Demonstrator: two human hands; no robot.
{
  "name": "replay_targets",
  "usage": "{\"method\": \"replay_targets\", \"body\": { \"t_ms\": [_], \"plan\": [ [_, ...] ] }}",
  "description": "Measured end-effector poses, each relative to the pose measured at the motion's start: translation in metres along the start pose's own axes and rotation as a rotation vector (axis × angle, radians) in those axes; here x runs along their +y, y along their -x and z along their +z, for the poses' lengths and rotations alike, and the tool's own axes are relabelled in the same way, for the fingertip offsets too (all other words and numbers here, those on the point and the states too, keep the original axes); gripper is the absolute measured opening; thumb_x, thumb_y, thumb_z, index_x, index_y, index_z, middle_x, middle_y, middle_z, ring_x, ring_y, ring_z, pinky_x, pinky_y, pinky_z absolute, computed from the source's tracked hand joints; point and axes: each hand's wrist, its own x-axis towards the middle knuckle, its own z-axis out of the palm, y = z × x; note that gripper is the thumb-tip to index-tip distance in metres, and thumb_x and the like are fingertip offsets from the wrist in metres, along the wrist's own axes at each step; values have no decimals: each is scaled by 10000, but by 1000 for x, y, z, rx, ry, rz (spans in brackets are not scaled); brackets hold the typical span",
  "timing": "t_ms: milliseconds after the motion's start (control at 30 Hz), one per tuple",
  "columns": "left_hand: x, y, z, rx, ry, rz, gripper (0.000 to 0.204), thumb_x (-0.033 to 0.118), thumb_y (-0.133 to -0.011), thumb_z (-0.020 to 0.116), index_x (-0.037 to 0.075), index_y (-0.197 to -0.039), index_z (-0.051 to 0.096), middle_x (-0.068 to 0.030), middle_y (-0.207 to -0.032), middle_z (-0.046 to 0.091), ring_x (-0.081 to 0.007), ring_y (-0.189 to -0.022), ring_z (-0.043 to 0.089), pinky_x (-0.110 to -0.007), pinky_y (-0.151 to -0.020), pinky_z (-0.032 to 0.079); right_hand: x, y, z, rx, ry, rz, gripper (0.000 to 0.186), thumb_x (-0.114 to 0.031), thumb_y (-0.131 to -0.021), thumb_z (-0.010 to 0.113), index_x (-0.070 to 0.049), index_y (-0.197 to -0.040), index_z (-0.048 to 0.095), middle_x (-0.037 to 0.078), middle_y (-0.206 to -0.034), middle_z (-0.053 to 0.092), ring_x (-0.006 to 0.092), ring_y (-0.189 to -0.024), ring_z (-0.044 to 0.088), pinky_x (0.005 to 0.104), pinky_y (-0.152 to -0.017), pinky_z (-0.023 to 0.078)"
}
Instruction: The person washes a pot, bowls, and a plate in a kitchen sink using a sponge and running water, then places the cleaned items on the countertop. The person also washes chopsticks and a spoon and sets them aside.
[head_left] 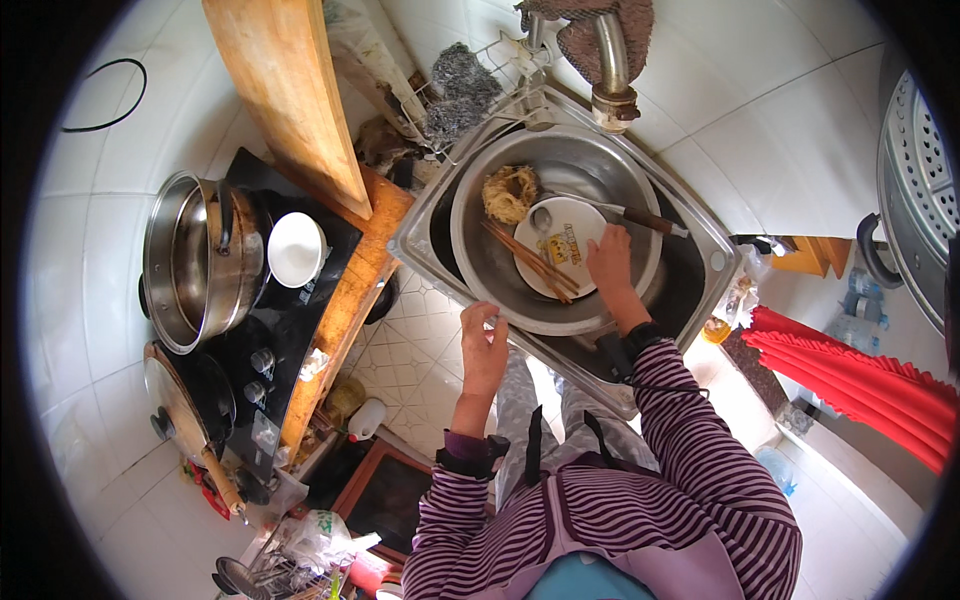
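- The right hand point(608, 258) rests flat on the white plate point(570, 240) in the middle of the frame, fingers spread out, pressing it down, not gripping.
- The plate lies in the big metal basin point(500, 290) inside the sink point(715, 262), with chopsticks point(525, 258), a spoon point(600, 208) and a scrubber point(508, 192).
- The left hand point(482, 345) curls its fingers over the basin's near rim to hold it still.
- At the left, a pot point(190, 262) holds only a white bowl point(296, 248) beside it.

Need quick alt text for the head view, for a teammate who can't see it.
A person stands at a steel sink, right hand on a white plate inside a metal basin, beside chopsticks and a loofah scrubber. Left hand grips the basin's near rim. A stove with pots sits to the left.
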Motion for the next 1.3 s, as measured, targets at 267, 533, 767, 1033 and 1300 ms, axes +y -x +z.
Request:
{"method": "replay_targets", "body": {
  "t_ms": [267,533,767,1033,1300],
  "plan": [
    [4,0,6,-22,-33,2,146,50,-866,572,15,-1006,550,-142,-1157,502,-259,-1031,546,-320,-755,532,58,-26,49,-229,-252,476,286,-132,-778,626,69,-976,583,231,-890,625,354,-821,637,432,-707,517],
    [10,-2,5,-41,-54,36,176,42,-862,570,-1,-1030,542,-162,-1163,503,-276,-1017,551,-326,-777,517,52,-18,30,-515,-735,636,370,-87,-726,587,69,-1060,621,232,-995,643,311,-934,636,400,-787,492],
    [17,-47,40,-195,-409,357,355,-19,-798,550,12,-1151,528,-195,-1271,475,-361,-1181,463,-422,-933,414,42,-11,3,-407,-776,599,279,-54,-731,592,73,-973,645,140,-834,653,260,-751,622,378,-666,477],
    [13,-86,76,-436,-862,565,438,6,-793,535,109,-1218,546,-127,-1381,428,-354,-1329,328,-556,-1003,312,38,-16,-20,-575,-800,723,284,-57,-735,659,23,-1007,646,100,-868,653,206,-755,607,345,-610,452],
    [17,-110,81,-392,-1029,811,287,87,-809,556,135,-1085,619,-105,-1392,421,-328,-1368,281,-558,-1007,306,37,-12,-44,-506,-902,691,263,-84,-738,661,14,-981,656,72,-827,640,176,-685,583,310,-573,447]
  ]
}}
